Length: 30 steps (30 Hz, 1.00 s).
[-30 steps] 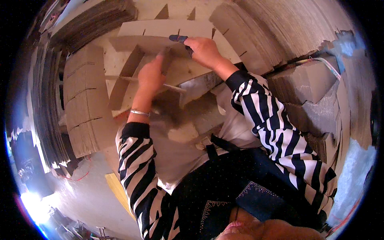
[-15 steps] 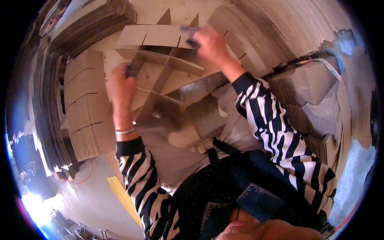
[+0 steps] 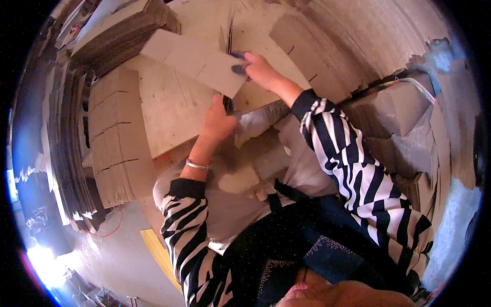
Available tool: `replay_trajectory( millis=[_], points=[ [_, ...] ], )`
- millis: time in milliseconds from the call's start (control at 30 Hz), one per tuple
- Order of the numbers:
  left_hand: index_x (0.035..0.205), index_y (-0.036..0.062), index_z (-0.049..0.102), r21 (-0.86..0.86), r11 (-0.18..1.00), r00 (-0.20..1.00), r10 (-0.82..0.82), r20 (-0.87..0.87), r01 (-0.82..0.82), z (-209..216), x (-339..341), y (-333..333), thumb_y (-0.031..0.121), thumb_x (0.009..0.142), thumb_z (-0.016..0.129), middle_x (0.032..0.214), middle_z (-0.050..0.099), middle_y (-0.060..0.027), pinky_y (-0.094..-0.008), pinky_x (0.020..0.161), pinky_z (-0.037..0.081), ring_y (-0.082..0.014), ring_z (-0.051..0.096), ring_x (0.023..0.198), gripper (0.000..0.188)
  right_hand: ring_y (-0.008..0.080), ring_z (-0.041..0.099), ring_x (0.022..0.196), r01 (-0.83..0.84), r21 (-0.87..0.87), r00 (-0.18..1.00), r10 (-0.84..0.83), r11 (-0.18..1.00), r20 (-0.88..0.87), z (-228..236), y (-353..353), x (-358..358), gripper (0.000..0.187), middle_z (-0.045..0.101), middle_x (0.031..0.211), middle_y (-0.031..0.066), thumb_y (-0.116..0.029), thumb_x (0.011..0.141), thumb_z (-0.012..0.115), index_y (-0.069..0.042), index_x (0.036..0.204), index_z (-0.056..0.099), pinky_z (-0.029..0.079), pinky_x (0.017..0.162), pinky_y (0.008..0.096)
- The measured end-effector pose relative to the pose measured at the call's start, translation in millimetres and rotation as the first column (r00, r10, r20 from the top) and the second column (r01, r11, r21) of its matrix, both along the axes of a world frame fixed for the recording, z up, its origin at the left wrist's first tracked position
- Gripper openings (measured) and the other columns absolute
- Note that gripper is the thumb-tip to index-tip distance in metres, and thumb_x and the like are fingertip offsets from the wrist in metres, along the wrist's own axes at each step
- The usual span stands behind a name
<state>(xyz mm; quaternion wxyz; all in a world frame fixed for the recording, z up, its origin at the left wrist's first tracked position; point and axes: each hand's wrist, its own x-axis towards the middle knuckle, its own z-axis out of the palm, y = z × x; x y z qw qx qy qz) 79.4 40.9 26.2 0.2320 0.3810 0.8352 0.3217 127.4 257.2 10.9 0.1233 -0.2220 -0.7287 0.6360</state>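
A slotted cardboard partition [image 3: 189, 60] is folded nearly flat above the wooden worktop, slanting from far left to near right. One broad panel faces up, and thin edges of other strips stick out beyond it. My right hand [image 3: 262, 70], with dark covers on its fingertips, is closed on the partition's right end. My left hand [image 3: 217, 120] is at the near corner below it, fingers closed around the folded edges; part of this grip is hidden by the hand itself.
Slit cardboard strips form a stack [image 3: 115, 138] left of the wooden worktop [image 3: 166, 110] and another stack [image 3: 296, 48] at its right. More cardboard piles [image 3: 125, 33] stand at the far left and along the right side. A yellow strip [image 3: 156, 256] lies on the floor.
The partition was spread into an open grid of cells; it is now collapsed flat. My left hand has moved right and nearer, toward my right hand, which shifted slightly nearer.
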Motion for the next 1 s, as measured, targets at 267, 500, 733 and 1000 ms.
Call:
replay_trajectory(
  millis=[267,500,733,1000],
  points=[
    [0.143,-0.0028,0.034,0.288,0.897,0.877,0.186,0.444,-0.336,37.7,-60.0,-90.7,-0.009,0.076,0.043,0.131,0.053,-0.0189,-0.0314,0.098,0.042,-0.0268,0.053,0.115,0.068,0.0096,0.056,0.072,0.448,0.021,0.888,-0.443,0.894,-0.124,39.2,25.1,13.9,0.047,0.062,0.092,0.0015,-0.016,0.085,0.064,-0.012,0.131,0.052,0.046,0.047,0.0244],
    [0.098,0.0007,0.059,0.562,0.593,0.76,0.641,0.103,-0.576,173.9,-91.1,-229.2,0.003,0.088,0.043,0.085,0.052,0.0003,-0.0248,0.07,0.043,-0.0118,0.05,0.08,0.019,0.0437,0.06,0.094,-0.292,0.722,0.849,-0.177,0.628,0.498,34.1,-3.9,29.4,0.054,0.064,0.098,0.0245,-0.006,0.076,0.057,-0.008,0.129,0.045,0.047,0.079,0.0506],
    [0.116,0.0088,0.054,0.192,0.825,-0.154,0.129,-0.98,-0.531,285.5,-220.3,-304.0,-0.003,0.079,0.053,0.11,0.059,-0.0181,-0.0477,0.077,0.051,-0.0398,0.061,0.095,0.038,0.0413,0.06,0.094,-0.32,0.773,0.887,-0.113,0.548,0.447,41.2,-18.9,26.0,0.04,0.064,0.097,0.0216,-0.003,0.076,0.057,-0.005,0.116,0.049,0.047,0.078,0.0501],
    [0.124,0.0142,0.057,-0.095,0.668,0.331,0.236,-0.914,-0.738,186.7,-333.1,-400.1,0.008,0.082,0.056,0.116,0.06,-0.016,-0.0481,0.082,0.051,-0.0391,0.061,0.099,0.043,0.0419,0.061,0.089,-0.329,0.807,0.886,-0.134,0.49,0.443,59.1,-32.8,23.9,0.03,0.064,0.094,0.0194,-0.002,0.077,0.055,-0.005,0.107,0.051,0.047,0.076,0.0507]
  ],
)
